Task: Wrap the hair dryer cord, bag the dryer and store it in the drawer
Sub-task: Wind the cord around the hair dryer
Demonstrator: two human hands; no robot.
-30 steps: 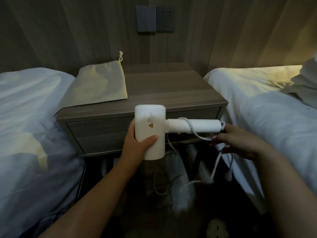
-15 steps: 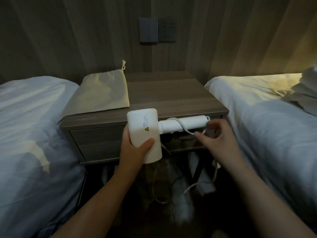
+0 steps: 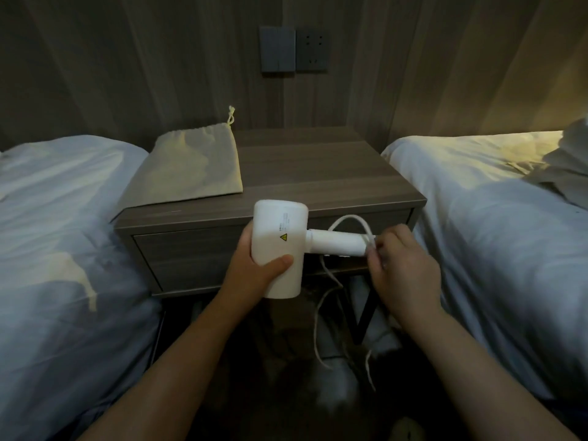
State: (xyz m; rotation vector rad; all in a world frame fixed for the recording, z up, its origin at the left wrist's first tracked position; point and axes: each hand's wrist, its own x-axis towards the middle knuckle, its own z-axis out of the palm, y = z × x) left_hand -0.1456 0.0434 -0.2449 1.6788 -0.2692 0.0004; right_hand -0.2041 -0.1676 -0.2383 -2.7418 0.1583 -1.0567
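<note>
My left hand [image 3: 254,268] grips the body of a white hair dryer [image 3: 280,243], held in front of the nightstand with its handle pointing right. My right hand [image 3: 401,265] pinches the white cord [image 3: 350,219] at the end of the handle; one loop arches over the handle and the rest hangs down to the dark floor. A beige drawstring bag [image 3: 194,167] lies flat on the left of the wooden nightstand [image 3: 318,167]. The drawer [image 3: 191,249] in its front is closed.
White-sheeted beds stand at the left [image 3: 63,249] and the right [image 3: 493,233] of the nightstand, leaving a narrow gap. A switch and a socket [image 3: 294,49] sit on the wood-panelled wall behind. Pale shapes lie on the dim floor below.
My right hand has carried the cord up and over the handle, forming a loop, and now sits at the handle's end. The dryer has stayed in my left hand.
</note>
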